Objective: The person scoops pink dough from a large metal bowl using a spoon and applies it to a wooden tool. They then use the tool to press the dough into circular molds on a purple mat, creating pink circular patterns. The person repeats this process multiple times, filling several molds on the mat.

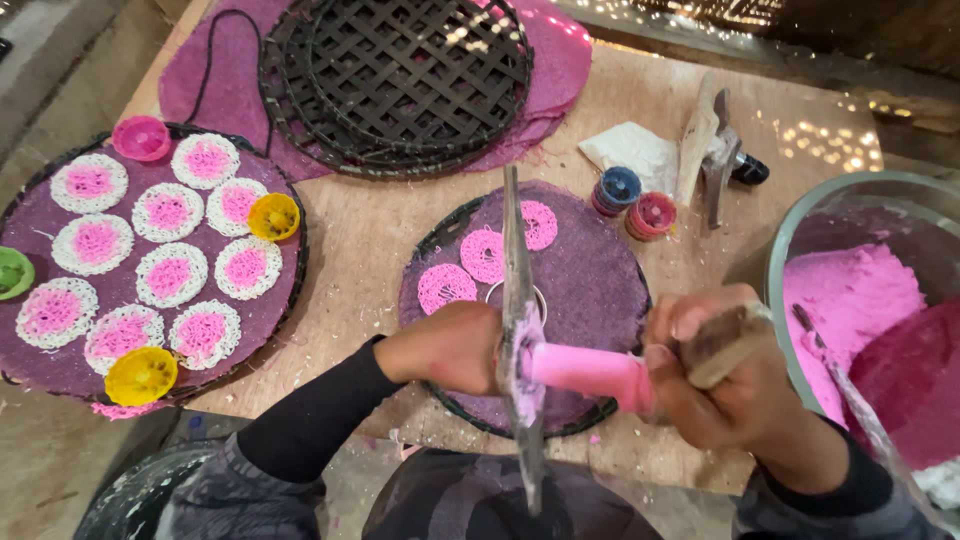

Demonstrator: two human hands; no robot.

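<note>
Smooth pink dough cylinder (590,372) between both hands' grip, above woven tray (600,300)

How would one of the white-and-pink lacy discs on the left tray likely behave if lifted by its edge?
A lacy disc is a thin mesh of fine strands, so probably floppy and light. The open weave suggests it could tear or sag. It lies flat on the purple-lined tray, so it is unlikely to roll and may cling slightly.

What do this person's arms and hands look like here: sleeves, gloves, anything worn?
Both hands are bare: no gloves, rings or watch show on the left hand or the right hand. Each forearm has a snug black sleeve to the wrist, with a looser grey patterned garment above it.
</note>
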